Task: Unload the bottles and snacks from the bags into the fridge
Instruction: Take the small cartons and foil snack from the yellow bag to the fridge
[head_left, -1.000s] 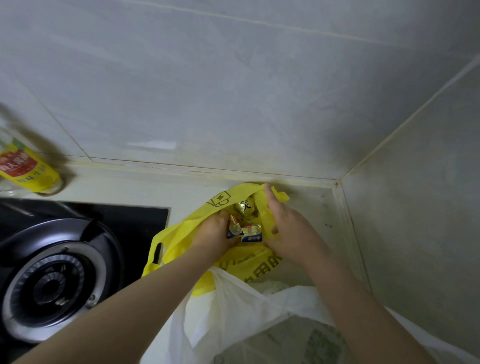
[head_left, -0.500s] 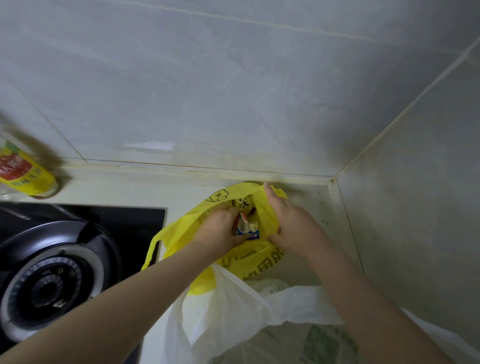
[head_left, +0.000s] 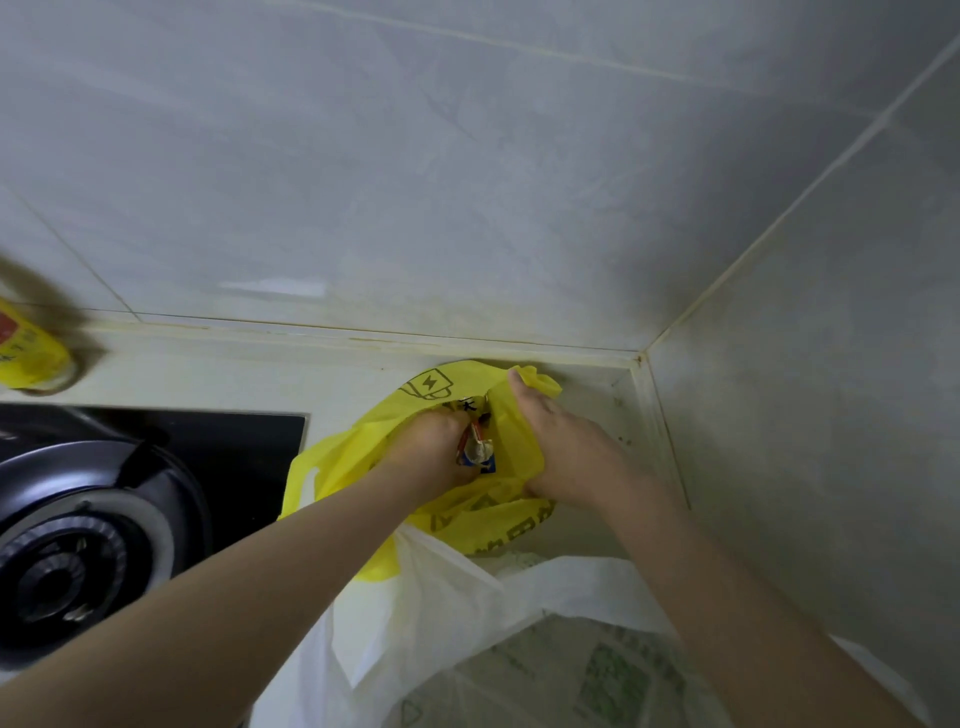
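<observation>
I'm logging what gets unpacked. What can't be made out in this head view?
Head view:
- Inside the crinkly yellow plastic bag: hidden by its walls, the left hand and the right hand gripping its rim.
- Print on the small snack packets that the left hand grips: too small.
- Yellow-labelled bottle: blurred, cut by the left edge.
- Inside the thin white plastic bag: veiled by its film, cut by the bottom edge.

left hand (head_left: 434, 447) inside the yellow bag (head_left: 498, 519), gripping small snack packets (head_left: 478, 449); right hand (head_left: 566, 452) holds the bag's right edge. white bag (head_left: 457, 613) just in front, touching it; gas burner (head_left: 78, 551) and yellow-labelled bottle (head_left: 28, 353) at left.
</observation>
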